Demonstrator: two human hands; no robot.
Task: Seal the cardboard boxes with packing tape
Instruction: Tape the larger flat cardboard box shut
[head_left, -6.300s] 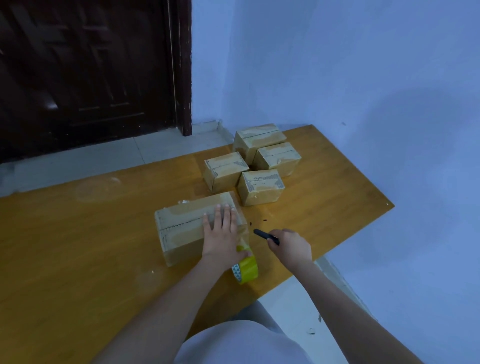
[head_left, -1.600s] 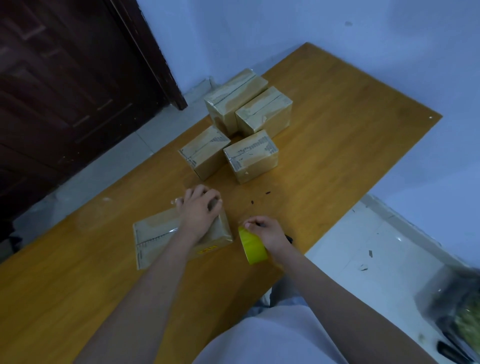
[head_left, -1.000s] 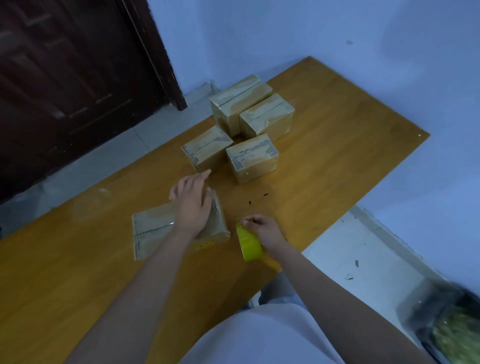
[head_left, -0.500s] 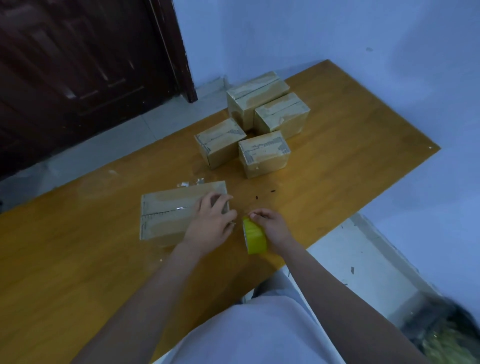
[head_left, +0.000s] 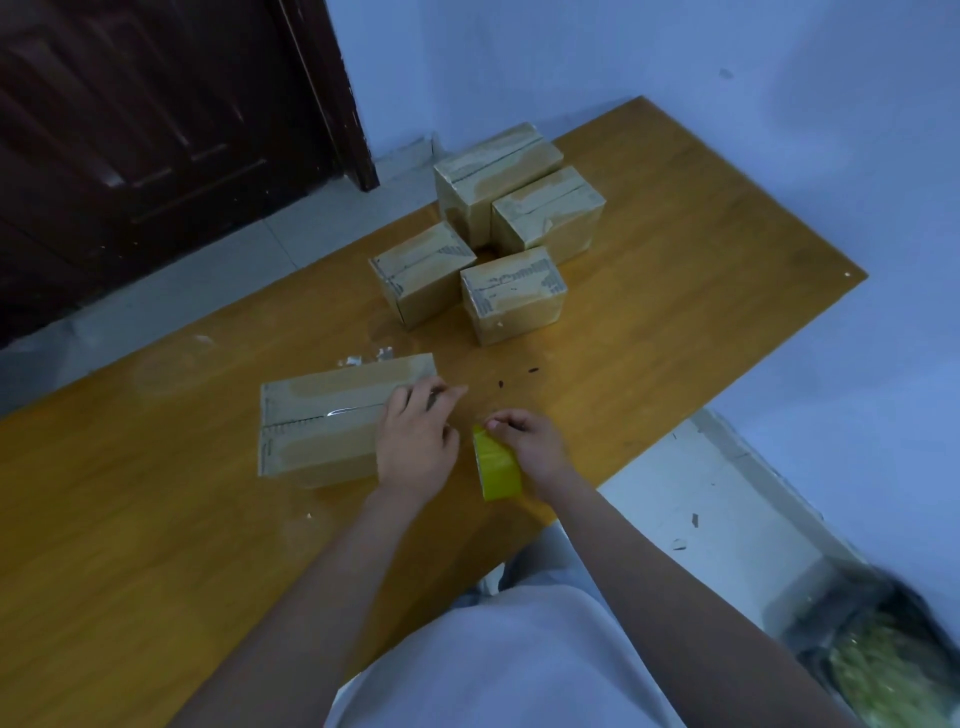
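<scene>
Since a moment ago the left hand has slid along the long cardboard box to its right end, fingers loosely bent and pressing there, gripping nothing clearly. Just right of it, the right hand pinches the top of the yellow tape roll, standing on edge on the wooden table near its front edge. Four smaller boxes cluster farther back. Likely risks: tape between roll and box may wrinkle or stick to itself if slack, and the roll could slip off the near edge.
</scene>
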